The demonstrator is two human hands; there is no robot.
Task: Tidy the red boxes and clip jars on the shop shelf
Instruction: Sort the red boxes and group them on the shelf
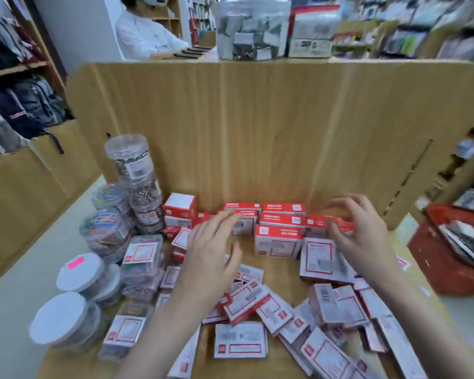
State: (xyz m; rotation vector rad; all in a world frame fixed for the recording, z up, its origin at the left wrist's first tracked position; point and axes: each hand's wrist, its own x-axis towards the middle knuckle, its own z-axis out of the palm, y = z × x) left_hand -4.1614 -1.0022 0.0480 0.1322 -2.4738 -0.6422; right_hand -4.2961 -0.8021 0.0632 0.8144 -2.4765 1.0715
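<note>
Red-and-white boxes (279, 240) stand in a stacked row against the wooden back panel (257, 127) of the shelf (275, 270). Several more boxes (240, 342) lie scattered flat across the front. At the left stand clear clip jars (133, 160), stacked, and lower jars with white lids (78, 272). My left hand (211, 255) hovers over the left part of the row with its fingers straight, holding nothing. My right hand (360, 233) is at the right end of the row, fingers curved, and seems to pinch a small red box (344, 226); blur hides the contact.
A red basket (449, 258) with packets sits on the floor at the right. On top of the panel stand a large clear jar (252, 26) and a box. A person (145, 34) sits behind the counter. Backpacks (25, 105) hang at the left.
</note>
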